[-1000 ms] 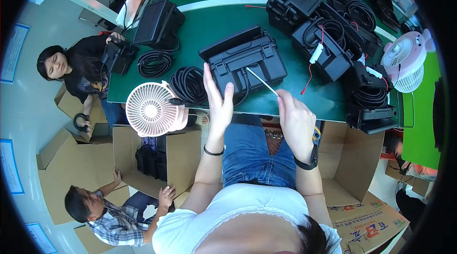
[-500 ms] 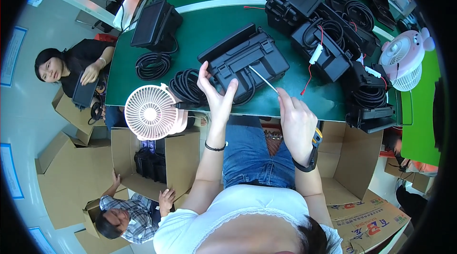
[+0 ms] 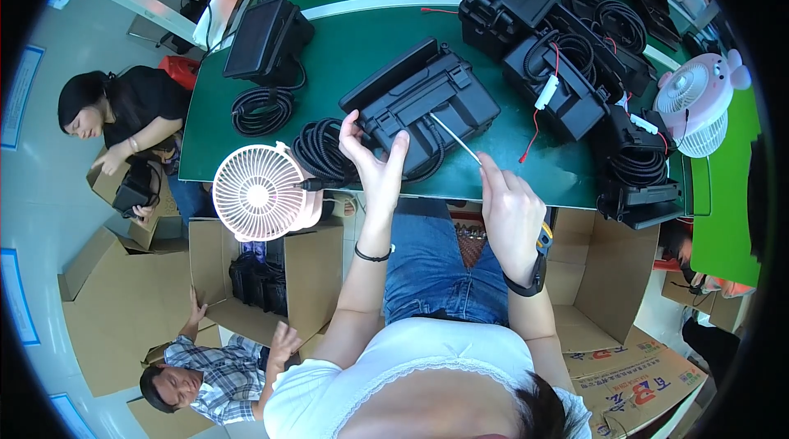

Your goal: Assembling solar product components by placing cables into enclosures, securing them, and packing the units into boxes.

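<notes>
A black plastic case [image 3: 436, 102] with latches and a flat black panel along its far side lies tilted on the green table in front of me. My left hand [image 3: 378, 161] grips its near left corner, thumb on the front face and fingers at the side. In my right hand [image 3: 514, 213] is a screwdriver [image 3: 456, 140]; its thin shaft reaches up-left to the case front, the tip by the black cable. The yellow and dark handle end shows beside my wrist. A coiled black cable [image 3: 319, 151] lies left of my left hand.
A pink fan [image 3: 258, 192] stands at the near left table edge, another fan [image 3: 694, 90] at the right. More black cases [image 3: 555, 85] with coiled cables and red leads crowd the right. One case [image 3: 267, 40] sits far left. Open cardboard boxes [image 3: 316, 279] and two people are below left.
My hands, the screwdriver and the case stay almost unmoved. At the left, one person has lowered a black case toward a box; the other has lifted a hand off the cardboard box.
</notes>
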Demonstrator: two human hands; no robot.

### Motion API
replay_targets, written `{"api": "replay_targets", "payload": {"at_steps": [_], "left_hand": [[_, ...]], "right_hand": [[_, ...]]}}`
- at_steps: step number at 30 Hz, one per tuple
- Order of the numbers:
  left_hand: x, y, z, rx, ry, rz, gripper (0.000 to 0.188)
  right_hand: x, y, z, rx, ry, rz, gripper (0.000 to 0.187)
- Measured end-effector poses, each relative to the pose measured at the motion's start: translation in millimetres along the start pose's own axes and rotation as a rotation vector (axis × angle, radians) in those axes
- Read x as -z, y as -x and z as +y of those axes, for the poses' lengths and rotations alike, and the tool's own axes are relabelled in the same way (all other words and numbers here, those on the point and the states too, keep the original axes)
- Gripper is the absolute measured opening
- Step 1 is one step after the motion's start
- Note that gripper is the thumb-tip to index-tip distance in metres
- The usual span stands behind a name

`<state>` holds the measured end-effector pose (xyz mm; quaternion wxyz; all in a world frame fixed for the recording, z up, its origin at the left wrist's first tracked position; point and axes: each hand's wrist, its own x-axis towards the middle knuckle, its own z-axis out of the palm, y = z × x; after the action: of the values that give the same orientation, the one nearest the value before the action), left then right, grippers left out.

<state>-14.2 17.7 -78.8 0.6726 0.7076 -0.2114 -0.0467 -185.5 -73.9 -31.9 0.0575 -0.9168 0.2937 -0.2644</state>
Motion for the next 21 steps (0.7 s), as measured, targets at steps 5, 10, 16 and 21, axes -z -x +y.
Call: {"api": "replay_targets", "payload": {"at_steps": [5,10,16,21], "left_hand": [[-1.7,2.5,1.9,-0.006,0.035,0.008,0.079],[1.1,2.0,-2.3,-0.038,0.052,-0.038,0.082],[1.0,2.8,-10.1,-0.105,0.123,-0.021,0.084],[-3.5,6.0,-7.4,-0.079,0.103,0.042,0.082]], "right_hand": [[0.0,-0.1,-1.5,-0.001,-0.003,-0.004,0.024],[-5.5,0.5,6.3,-0.060,-0.183,-0.070,0.017],[-6.0,-9.7,22.5,-0.170,-0.613,-0.279,0.015],[9.0,0.6,5.8,-0.077,-0.306,-0.121,0.012]]}}
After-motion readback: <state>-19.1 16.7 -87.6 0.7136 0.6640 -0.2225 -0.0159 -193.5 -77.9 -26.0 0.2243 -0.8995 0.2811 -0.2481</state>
